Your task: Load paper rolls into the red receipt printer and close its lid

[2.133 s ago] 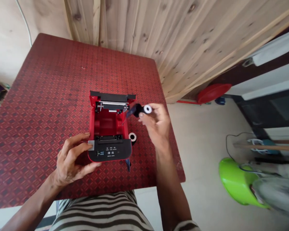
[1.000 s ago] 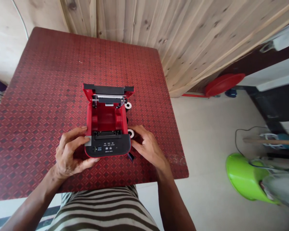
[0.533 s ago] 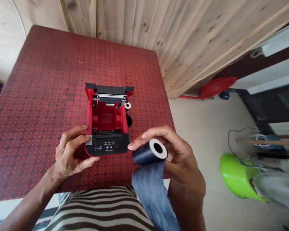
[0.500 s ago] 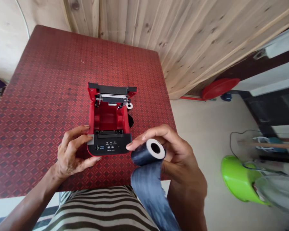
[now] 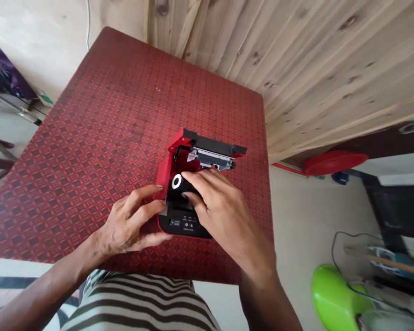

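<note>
A compact red and black printer sits on the table with its lid hinged open, showing a metal print mechanism at the far side. My right hand holds a dark ribbon roll with a white core down in the printer's red compartment. My left hand grips the printer's near left corner, beside its black control panel. Fingers and the roll hide most of the compartment, and the ribbon's loose length cannot be seen.
The printer stands on a red patterned table backed by a plank wall. A red plastic lid lies on the floor beyond the table's right edge. A bright green tub stands at the lower right.
My right hand has brought the ribbon roll from near my lap to inside the printer's compartment. The view has swung, so the printer and table appear turned. My left hand stays on the printer.
</note>
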{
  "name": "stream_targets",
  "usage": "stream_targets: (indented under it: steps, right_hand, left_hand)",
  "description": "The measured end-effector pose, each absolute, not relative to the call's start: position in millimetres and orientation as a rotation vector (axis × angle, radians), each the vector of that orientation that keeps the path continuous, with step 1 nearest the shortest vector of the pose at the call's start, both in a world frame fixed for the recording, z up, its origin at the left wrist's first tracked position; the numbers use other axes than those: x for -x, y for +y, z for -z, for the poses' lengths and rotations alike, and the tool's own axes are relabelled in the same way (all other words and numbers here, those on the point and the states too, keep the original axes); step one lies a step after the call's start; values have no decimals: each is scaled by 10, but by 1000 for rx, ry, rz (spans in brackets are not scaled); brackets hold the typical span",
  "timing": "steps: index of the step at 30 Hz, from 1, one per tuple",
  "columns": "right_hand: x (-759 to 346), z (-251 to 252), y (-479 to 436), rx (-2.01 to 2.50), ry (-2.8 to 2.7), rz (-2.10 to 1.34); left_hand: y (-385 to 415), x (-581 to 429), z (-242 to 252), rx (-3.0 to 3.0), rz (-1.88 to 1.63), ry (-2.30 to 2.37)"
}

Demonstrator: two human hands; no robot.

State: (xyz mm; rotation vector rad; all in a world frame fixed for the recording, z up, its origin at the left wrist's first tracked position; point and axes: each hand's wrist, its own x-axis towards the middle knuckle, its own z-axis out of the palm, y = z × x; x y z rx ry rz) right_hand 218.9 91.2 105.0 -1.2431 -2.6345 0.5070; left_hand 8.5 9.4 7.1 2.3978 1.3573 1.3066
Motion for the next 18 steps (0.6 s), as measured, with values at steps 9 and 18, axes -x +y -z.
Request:
stream_targets:
  steps: [9, 18]
  right_hand:
    - [-2152, -1058, 1006, 1315, -2700, -623]
    - [-2108, -1035, 977, 1276, -2768, -387]
  left_hand:
    - [79, -106, -92, -2367, -1281, 1347]
    - [77, -105, -80, -2354, -1283, 1348]
